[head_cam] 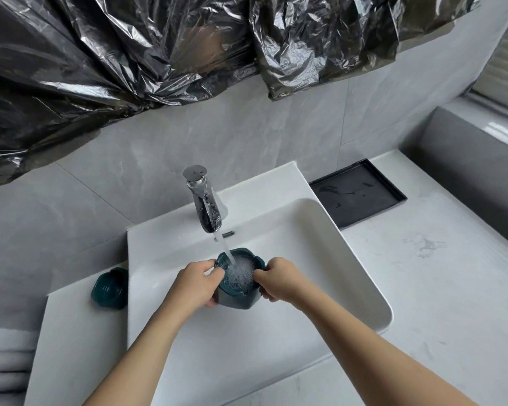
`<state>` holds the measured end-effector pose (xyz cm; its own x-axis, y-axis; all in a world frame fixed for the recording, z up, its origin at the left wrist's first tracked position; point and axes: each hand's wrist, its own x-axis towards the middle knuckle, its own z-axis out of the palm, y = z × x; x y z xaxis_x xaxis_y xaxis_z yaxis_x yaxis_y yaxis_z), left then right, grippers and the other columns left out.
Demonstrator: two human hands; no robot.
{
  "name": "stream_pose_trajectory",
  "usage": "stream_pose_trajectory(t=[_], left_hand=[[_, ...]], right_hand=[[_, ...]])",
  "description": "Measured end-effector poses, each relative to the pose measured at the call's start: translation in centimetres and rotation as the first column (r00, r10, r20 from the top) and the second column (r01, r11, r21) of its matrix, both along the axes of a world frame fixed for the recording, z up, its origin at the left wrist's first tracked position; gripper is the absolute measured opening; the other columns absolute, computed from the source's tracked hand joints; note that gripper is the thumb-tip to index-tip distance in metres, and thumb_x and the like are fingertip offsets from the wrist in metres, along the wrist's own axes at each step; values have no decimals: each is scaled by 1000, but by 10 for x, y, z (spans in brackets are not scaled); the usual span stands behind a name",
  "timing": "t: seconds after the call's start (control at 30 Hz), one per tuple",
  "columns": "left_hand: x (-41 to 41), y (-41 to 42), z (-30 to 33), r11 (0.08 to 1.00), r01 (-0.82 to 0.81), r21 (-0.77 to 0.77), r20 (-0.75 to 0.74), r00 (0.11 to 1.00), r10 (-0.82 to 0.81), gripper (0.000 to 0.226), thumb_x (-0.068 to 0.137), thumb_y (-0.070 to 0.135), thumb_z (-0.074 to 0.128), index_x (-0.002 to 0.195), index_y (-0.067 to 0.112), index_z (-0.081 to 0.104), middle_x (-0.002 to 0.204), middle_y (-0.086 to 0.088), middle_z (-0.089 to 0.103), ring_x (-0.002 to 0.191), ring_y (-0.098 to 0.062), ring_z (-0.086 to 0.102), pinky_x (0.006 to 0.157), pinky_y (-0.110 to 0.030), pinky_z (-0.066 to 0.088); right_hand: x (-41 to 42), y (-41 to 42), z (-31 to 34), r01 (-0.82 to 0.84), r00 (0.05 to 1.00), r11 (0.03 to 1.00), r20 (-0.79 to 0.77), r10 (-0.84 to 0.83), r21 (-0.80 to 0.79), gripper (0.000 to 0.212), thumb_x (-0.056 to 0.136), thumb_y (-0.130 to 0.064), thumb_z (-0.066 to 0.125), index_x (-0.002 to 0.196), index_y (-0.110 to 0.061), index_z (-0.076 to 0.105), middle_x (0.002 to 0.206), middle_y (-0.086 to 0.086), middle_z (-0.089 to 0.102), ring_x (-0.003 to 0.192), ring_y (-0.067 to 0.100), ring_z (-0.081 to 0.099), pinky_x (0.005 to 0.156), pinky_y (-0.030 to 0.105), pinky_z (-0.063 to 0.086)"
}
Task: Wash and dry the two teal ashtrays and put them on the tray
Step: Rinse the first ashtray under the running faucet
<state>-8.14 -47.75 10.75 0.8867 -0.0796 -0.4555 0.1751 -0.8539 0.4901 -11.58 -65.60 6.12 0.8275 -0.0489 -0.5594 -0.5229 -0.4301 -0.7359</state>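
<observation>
I hold a teal ashtray [238, 297] over the white sink [329, 259], under the running stream from the chrome tap [204, 200]. Foamy water fills its bowl. My left hand [198, 284] grips its left side, thumb on the rim. On its right side my right hand [279, 278] grips it with fingers curled over the rim. A second teal ashtray [109, 288] sits on the counter to the left of the sink. The black tray [357, 191] lies on the counter at the back right, with a few water drops on it.
Folded white towels [3, 361] are stacked at the lower left. Crumpled black plastic sheeting [159, 54] hangs over the wall above the tap. A grey marble counter [437, 288] stretches to the right of the sink, up to a grey ledge [475, 159].
</observation>
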Motion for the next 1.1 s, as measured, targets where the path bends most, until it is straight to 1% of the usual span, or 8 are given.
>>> stream_pose_trajectory(t=[0.23, 0.33, 0.4, 0.53, 0.7, 0.83, 0.97, 1.1], left_hand=[[3, -17, -8, 986, -102, -129, -25, 995, 100, 23, 86, 25, 50, 73, 9, 61, 58, -15, 67, 54, -28, 72, 79, -37, 58], [5, -15, -8, 961, -158, -227, -63, 987, 147, 23, 77, 31, 50, 67, 19, 66, 64, -11, 71, 58, -31, 73, 77, -47, 61], [7, -12, -9, 949, -178, -260, -68, 984, 166, 24, 76, 32, 50, 70, 22, 71, 69, -10, 74, 59, -31, 73, 75, -49, 62], [11, -12, -9, 932, -209, -295, -69, 978, 197, 27, 76, 38, 50, 81, 29, 75, 73, -4, 76, 62, -28, 74, 75, -46, 62], [12, -18, -8, 944, -230, -236, -22, 973, 232, 28, 80, 38, 50, 82, 20, 72, 65, -4, 74, 55, -22, 73, 76, -36, 61], [16, -12, -8, 971, -151, -185, -32, 989, 147, 28, 84, 45, 53, 84, 25, 72, 67, -4, 75, 57, -20, 73, 77, -33, 60], [23, 11, -16, 952, 72, -297, -191, 973, -133, 36, 83, 56, 60, 113, 39, 65, 106, 10, 74, 89, -10, 73, 92, -38, 56], [27, 23, -29, 944, 250, -213, -125, 952, -280, 84, 68, 55, 78, 141, 47, 37, 146, 27, 43, 126, 1, 50, 108, -34, 42]], right_hand=[[0, -15, 8, -15, 997, 986, 70, 28, -169, 35, 90, -37, 43, 67, -11, 45, 66, 5, 51, 56, 22, 45, 50, 30, 35], [-11, -18, 0, -117, 943, 961, 274, 186, -250, 46, 97, -54, 37, 109, -13, 55, 113, 11, 60, 102, 29, 57, 85, 37, 46], [-17, -23, -10, -178, 796, 871, 454, 401, -457, 74, 92, -59, 43, 147, -11, 32, 149, 14, 39, 133, 32, 42, 111, 40, 35], [-11, -17, -30, -137, 519, 663, 517, 681, -736, 89, 74, -45, 72, 146, -11, 33, 153, 18, 35, 140, 39, 35, 115, 46, 34], [2, 2, -45, -18, 516, 584, 493, 701, -812, 37, 71, -16, 73, 102, -5, 56, 125, 17, 58, 134, 46, 42, 111, 47, 39], [4, 0, -49, -69, 526, 714, 583, 619, -697, 43, 61, -18, 74, 98, -2, 60, 114, 13, 64, 128, 42, 50, 100, 37, 49], [4, -10, -48, -139, 658, 871, 614, 437, -471, 50, 64, -18, 72, 110, -4, 57, 115, 10, 63, 120, 31, 56, 96, 32, 48], [5, -19, -44, -195, 807, 931, 489, 331, -307, 57, 71, -25, 67, 125, -16, 49, 120, 2, 58, 105, 21, 55, 85, 30, 46]])
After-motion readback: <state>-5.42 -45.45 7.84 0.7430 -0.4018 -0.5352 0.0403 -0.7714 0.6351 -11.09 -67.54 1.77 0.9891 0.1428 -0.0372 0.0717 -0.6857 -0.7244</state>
